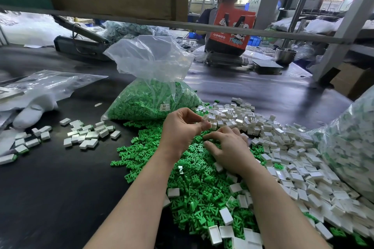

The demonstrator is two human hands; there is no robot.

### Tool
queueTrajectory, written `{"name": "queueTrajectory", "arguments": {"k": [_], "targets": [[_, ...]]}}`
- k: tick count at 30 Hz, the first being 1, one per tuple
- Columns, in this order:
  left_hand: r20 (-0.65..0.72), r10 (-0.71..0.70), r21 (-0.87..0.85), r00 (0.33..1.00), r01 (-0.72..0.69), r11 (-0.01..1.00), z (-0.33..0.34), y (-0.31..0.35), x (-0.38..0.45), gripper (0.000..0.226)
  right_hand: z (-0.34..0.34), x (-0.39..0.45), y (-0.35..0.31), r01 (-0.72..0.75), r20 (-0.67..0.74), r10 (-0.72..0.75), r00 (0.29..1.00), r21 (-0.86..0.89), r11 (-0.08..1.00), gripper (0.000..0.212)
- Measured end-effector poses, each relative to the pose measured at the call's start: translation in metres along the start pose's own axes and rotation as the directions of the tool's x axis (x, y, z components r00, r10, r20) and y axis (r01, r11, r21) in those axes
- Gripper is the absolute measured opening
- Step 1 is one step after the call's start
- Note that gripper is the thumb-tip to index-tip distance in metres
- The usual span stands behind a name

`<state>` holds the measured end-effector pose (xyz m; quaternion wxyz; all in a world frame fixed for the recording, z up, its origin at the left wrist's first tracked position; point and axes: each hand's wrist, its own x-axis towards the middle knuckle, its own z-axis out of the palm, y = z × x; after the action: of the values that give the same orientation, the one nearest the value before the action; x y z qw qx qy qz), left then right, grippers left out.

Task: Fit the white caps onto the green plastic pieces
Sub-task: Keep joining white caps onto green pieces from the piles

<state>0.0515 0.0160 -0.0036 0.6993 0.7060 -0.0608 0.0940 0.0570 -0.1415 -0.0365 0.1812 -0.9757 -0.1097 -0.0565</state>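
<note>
A heap of green plastic pieces (194, 186) lies on the dark table in front of me. To its right spreads a heap of white caps (287, 159). My left hand (180, 129) hovers over the far edge of the green heap, fingers curled; thumb and forefinger pinch what looks like a white cap at the edge of the white heap. My right hand (228, 147) lies palm down on the green pieces, its bent fingertips touching them and thumb and forefinger slightly apart. Capped pieces (89, 134) lie in a loose group at the left.
An open clear bag of green pieces (153, 95) stands just behind my hands. A bulging bag (348, 139) fills the right edge. White gloves and plastic sheets (36, 107) lie at the left. A person (226, 20) sits across the table, behind a metal rail.
</note>
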Motion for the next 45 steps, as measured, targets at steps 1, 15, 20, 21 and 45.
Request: {"name": "queueTrajectory", "arguments": {"k": [1, 15, 20, 21, 45], "targets": [[-0.018, -0.001, 0.0, 1.0, 0.001, 1.0, -0.001, 0.0, 0.0, 0.022, -0.001, -0.001, -0.001, 0.01, 0.006, -0.01, 1.0, 0.023, 1.0, 0.04], [-0.038, -0.064, -0.032, 0.997, 0.063, 0.998, -0.008, 0.001, 0.0, 0.04, -0.003, -0.002, -0.004, 0.098, -0.005, -0.098, 0.995, 0.089, 0.991, 0.016], [-0.025, -0.098, -0.124, 0.995, 0.095, 0.988, -0.007, 0.003, -0.002, 0.019, -0.003, -0.002, -0.008, 0.096, -0.018, -0.095, 0.995, 0.086, 0.992, 0.007], [-0.015, -0.11, -0.132, 0.994, 0.108, 0.985, -0.007, 0.003, -0.002, 0.017, -0.003, -0.002, -0.008, 0.093, -0.022, -0.091, 0.996, 0.078, 0.993, 0.005], [0.072, -0.11, -0.099, 0.991, 0.117, 0.988, -0.003, -0.005, 0.001, 0.012, -0.018, -0.005, -0.003, 0.081, -0.144, 0.172, 0.975, 0.941, 0.329, 0.011]]}}
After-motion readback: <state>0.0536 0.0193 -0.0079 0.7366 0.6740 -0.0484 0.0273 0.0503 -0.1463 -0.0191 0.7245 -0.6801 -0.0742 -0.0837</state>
